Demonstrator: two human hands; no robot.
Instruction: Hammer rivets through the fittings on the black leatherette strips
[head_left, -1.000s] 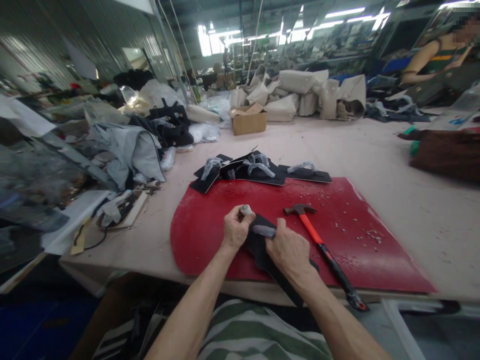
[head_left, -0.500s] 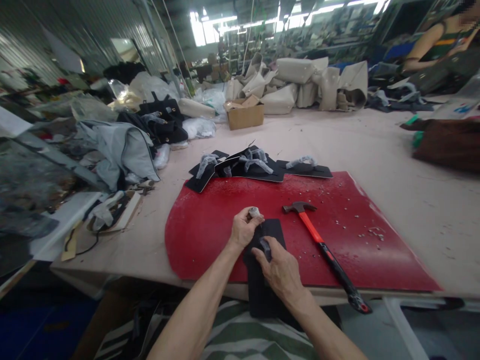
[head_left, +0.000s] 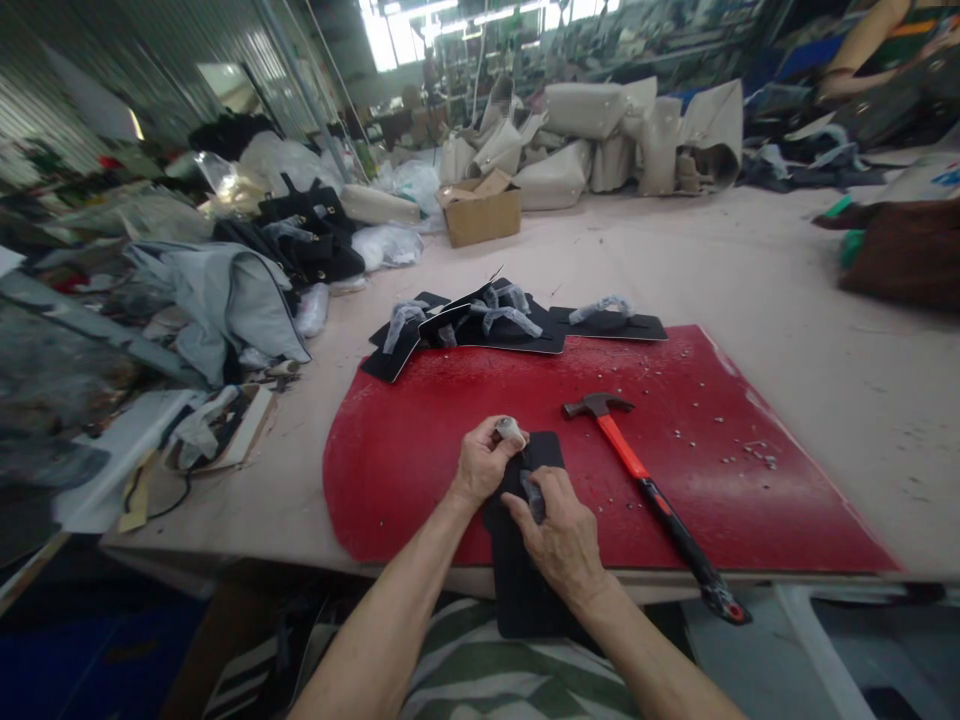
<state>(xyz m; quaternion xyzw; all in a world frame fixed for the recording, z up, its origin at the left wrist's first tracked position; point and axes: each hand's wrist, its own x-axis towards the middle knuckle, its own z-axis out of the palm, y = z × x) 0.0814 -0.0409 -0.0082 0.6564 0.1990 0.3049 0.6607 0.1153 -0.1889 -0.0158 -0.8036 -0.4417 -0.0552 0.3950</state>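
Note:
My left hand (head_left: 481, 462) is closed around a short whitish piece (head_left: 511, 431) with a round end, too small to name. It is held over the upper part of a black panel (head_left: 525, 590). My right hand (head_left: 564, 525) grips a handle wrapped in clear plastic (head_left: 533, 496) that lies on this panel. The panel rests partly on a red mat (head_left: 420, 450) and hangs over the table's front edge toward my lap. Right of my hands lies a claw hammer (head_left: 660, 505) with a red and black shaft, touched by neither hand.
Several black panels (head_left: 517, 335) with plastic-wrapped handles lie along the mat's back edge. Tiny metal bits (head_left: 765, 455) are scattered on its right side. Farther back are a cardboard box (head_left: 484, 215) and beige bags (head_left: 585, 130). Another person's arm (head_left: 862, 45) shows at the top right.
The camera view has tilted down slightly, so the background sits higher. Both hands keep nearly the same hold and place on the panel; the hammer has not moved on the mat.

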